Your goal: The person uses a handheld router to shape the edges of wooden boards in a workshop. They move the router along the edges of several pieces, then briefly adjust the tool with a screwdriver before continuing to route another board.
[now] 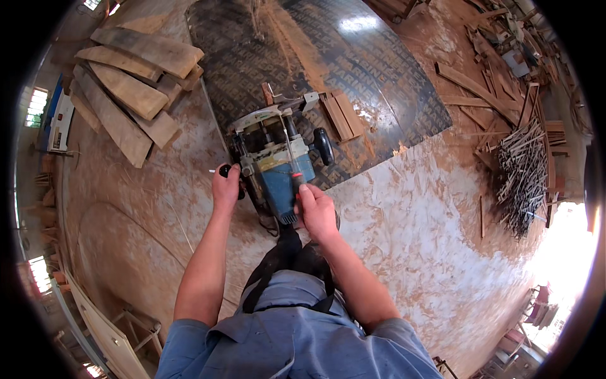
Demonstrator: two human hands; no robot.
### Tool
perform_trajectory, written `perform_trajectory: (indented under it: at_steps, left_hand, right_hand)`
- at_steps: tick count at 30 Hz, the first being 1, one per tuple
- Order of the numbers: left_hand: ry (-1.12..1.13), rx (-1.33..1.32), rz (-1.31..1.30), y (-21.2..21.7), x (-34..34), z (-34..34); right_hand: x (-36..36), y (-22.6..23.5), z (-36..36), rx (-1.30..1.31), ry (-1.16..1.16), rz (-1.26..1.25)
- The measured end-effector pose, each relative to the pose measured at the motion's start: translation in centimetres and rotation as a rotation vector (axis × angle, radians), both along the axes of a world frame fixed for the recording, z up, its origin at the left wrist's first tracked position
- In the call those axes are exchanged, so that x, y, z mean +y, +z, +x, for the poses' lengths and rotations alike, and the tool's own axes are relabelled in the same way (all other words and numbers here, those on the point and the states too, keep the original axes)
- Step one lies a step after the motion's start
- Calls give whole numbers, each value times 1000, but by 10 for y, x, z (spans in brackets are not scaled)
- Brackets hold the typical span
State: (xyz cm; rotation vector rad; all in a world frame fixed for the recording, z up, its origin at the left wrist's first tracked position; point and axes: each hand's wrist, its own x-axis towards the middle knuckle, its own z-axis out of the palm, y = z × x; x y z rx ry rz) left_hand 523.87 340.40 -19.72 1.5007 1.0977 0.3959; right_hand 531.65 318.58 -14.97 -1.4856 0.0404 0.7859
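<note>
Underfoot, sawdust-strewn floor (pixel 404 221), dark panel (pixel 379 76).

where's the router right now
In the head view the router sits mid-frame at the near edge of the dark panel, between the left hand on its black knob and the right hand by its blue body.

The blue-bodied plunge router (pixel 274 161) sits on the dark patterned board (pixel 391 82); stacked wooden planks (pixel 126 95) lie left of the router, bundled thin sticks (pixel 521 170) far right.
</note>
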Motion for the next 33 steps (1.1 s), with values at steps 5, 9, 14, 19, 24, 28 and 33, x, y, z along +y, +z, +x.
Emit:
perform_trajectory:
  at_steps: [5, 9, 14, 19, 24, 28, 33]
  left_hand:
    - [-48, -39, 10, -6, 4, -5]
    - [-5, -26, -44, -4, -1, -6]
    - [4, -28, -40, -7, 2, 0]
    - [14, -19, -19, -9, 8, -2]
    - [78, 17, -95, -2, 10, 1]
    - [68, 75, 58, -30, 24, -2]
    - [75, 39, 70, -45, 34, 3]
  right_hand:
    - [-5, -2, -3, -64, -81, -171]
    - [-14, 25, 12, 434, -91, 75]
    - [-12, 12, 18, 73, 88, -143]
    - [-6, 5, 22, -511, 112, -425]
    - [-24, 21, 35, -349, 189, -440]
    - [-33, 11, 75, -155, -2, -409]
    - [6, -22, 129, 42, 14, -136]
